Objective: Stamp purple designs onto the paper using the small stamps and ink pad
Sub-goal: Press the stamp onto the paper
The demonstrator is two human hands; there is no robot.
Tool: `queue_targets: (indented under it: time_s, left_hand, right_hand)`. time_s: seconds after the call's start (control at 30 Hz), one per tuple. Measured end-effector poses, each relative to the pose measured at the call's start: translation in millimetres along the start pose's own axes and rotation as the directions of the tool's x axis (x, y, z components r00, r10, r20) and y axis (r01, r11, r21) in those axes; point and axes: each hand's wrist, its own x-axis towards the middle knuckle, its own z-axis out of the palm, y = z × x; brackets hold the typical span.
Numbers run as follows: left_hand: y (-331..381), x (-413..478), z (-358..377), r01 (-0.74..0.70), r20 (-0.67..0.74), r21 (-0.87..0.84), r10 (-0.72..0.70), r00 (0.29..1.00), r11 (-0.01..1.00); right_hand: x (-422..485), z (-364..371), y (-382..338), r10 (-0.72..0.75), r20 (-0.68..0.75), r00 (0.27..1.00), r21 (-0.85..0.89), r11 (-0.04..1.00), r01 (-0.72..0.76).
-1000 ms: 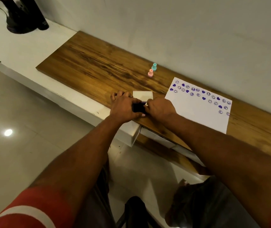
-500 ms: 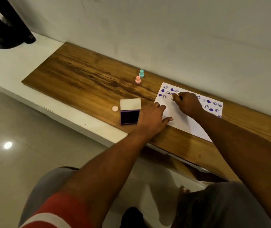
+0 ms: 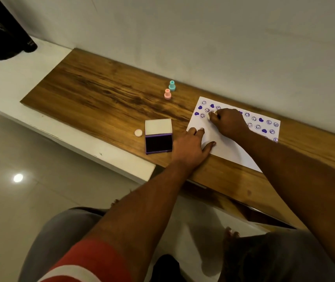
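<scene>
1. The right hand is pinching a small pale stamp in curled fingers. It is pressing the stamp onto the paper near the far left corner, among the second row of prints. Most of the stamp is hiding under the fingers.
2. The left hand is lying flat with its fingers straight and spread. Its fingertips are pinning the paper's near left edge to the counter.
3. The paper is carrying rows of purple smileys and hearts along its far edge, and its near part is showing bare.
4. The ink pad is sitting open just left of the left hand, with its lid tipped back and a round pale cap beside it. The pink stamp and teal stamp are standing upright farther back, apart from the paper.
5. As I am judging it, this press is calling for a straight downward push with even weight. Rocking or twisting would be risking a broken or smeared print.
6. The lift should be going straight up while the left hand is pinning the sheet. Otherwise the paper may be rising with the stamp and blurring the mark.
7. The spot is looking tight among finished prints, and I cannot tell whether the stamp is overlapping one.
</scene>
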Motion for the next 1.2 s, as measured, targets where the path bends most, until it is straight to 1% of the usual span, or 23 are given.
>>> queue_targets:
  time_s: [0.13, 0.27, 0.3, 0.37, 0.43, 0.47, 0.5, 0.53, 0.57, 0.6, 0.63, 0.67, 0.8, 0.9, 1.07, 1.2]
  left_hand:
    - [1, 0, 0, -0.006, -0.013, -0.012, 0.006, 1.000, 1.000]
    - [0, 0, 1, -0.004, -0.027, -0.024, 0.003, 1.000, 1.000]
    - [1, 0, 1, -0.005, -0.042, -0.020, 0.004, 0.999, 1.000]
    - [1, -1, 2, -0.002, -0.065, -0.012, 0.001, 0.998, 1.000]
    - [2, -1, 4, -0.002, -0.071, -0.013, 0.001, 0.997, 1.000]
    - [1, -1, 5, -0.002, -0.067, -0.016, 0.001, 0.998, 1.000]
    - [1, -1, 5, -0.003, -0.062, -0.017, 0.002, 0.998, 1.000]
    - [1, -1, 5, -0.005, -0.059, -0.015, 0.004, 0.998, 1.000]
    - [1, -1, 4, -0.010, -0.062, -0.012, 0.010, 0.998, 1.000]
    - [1, -1, 4, -0.020, -0.065, -0.010, 0.019, 0.998, 1.000]
    - [0, 0, 3, -0.027, -0.061, -0.012, 0.026, 0.998, 1.000]
    - [0, 0, 3, -0.027, -0.051, -0.019, 0.026, 0.998, 0.999]
    - [2, -2, 1, -0.024, -0.019, -0.049, 0.023, 1.000, 0.999]
    - [4, -2, -1, -0.009, 0.027, -0.056, 0.010, 1.000, 0.998]
    - [4, -5, 1, -0.010, 0.009, -0.049, 0.011, 1.000, 0.999]
    - [4, -5, 1, -0.010, 0.003, -0.044, 0.010, 1.000, 0.999]
  right_hand:
    - [0, 0, -1, 0.015, 0.003, 1.000, 0.003, 1.000, -0.015]
    - [1, -6, -4, 0.001, 0.003, 1.000, -0.049, 0.999, -0.001]
    - [2, -11, -7, -0.025, -0.042, 0.999, -0.064, 0.998, 0.023]
    - [8, -28, -16, -0.109, -0.231, 0.967, -0.120, 0.989, 0.083]
    - [18, -52, -30, -0.159, -0.459, 0.874, -0.162, 0.982, 0.094]
    - [20, -60, -36, -0.171, -0.534, 0.828, -0.174, 0.981, 0.090]
    - [22, -62, -40, -0.176, -0.563, 0.808, -0.190, 0.979, 0.080]
    - [20, -57, -42, -0.174, -0.535, 0.827, -0.207, 0.976, 0.071]
    - [15, -42, -41, -0.159, -0.449, 0.879, -0.231, 0.971, 0.058]
    - [9, -23, -37, -0.110, -0.324, 0.940, -0.263, 0.965, 0.022]
    - [2, -5, -32, -0.034, -0.187, 0.982, -0.286, 0.958, -0.022]
    - [-3, 7, -28, 0.018, -0.104, 0.994, -0.301, 0.952, -0.049]
    - [4, 7, -24, 0.039, -0.047, 0.998, -0.397, 0.916, -0.054]
    - [5, 5, -26, 0.050, -0.025, 0.998, -0.398, 0.916, -0.055]
    - [2, 6, -24, 0.051, -0.037, 0.998, -0.419, 0.906, -0.062]
    - [1, 4, -23, 0.022, 0.007, 1.000, -0.389, 0.921, -0.017]
